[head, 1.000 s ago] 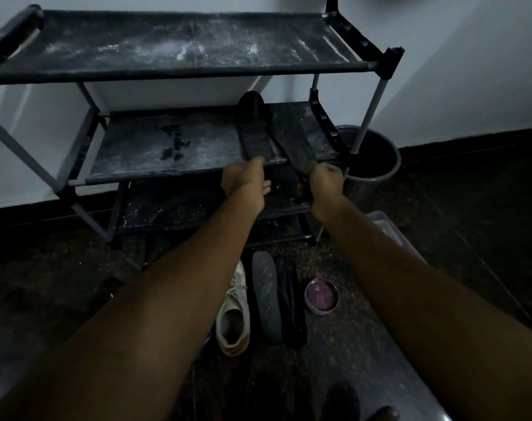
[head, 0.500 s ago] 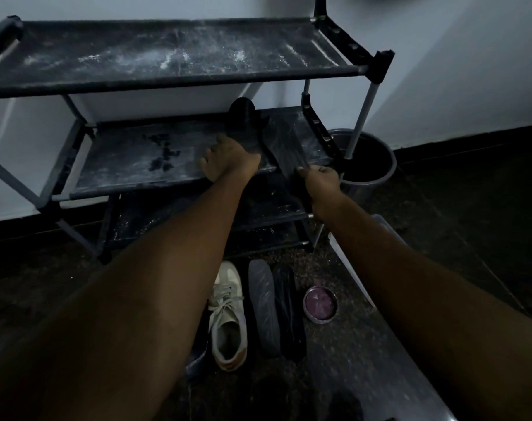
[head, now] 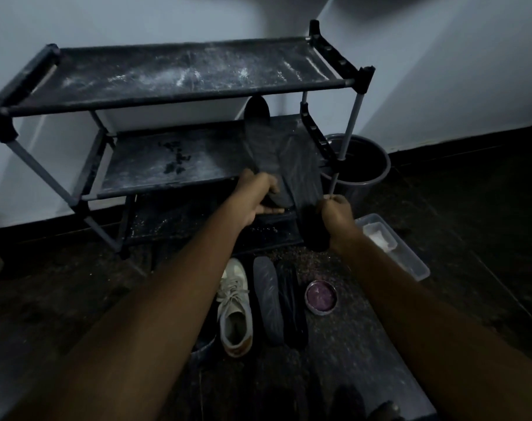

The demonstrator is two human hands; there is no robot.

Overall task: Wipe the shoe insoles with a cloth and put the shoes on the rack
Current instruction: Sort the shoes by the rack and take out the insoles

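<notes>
Two dark insoles lie lengthwise on the middle shelf of the dusty black shoe rack (head: 167, 165). My left hand (head: 255, 196) grips the near end of the left insole (head: 260, 138), whose toe leans up at the back. Beside it, the right insole (head: 304, 171) hangs over the shelf's front edge, and my right hand (head: 337, 214) holds its near end. On the floor below stand a white sneaker (head: 236, 308), a grey insole (head: 267, 299) and a black item (head: 292, 308) beside it. No cloth is recognisable.
A dark bucket (head: 362, 165) stands right of the rack by the wall. On the floor to the right sit a clear plastic box (head: 392, 244) holding something white and a small round tin (head: 321, 296) with purple contents. The top shelf (head: 182, 74) is dusty.
My left hand has come back from further in on the shelf to the near end of the left insole. The view has pulled back and tilted down.
</notes>
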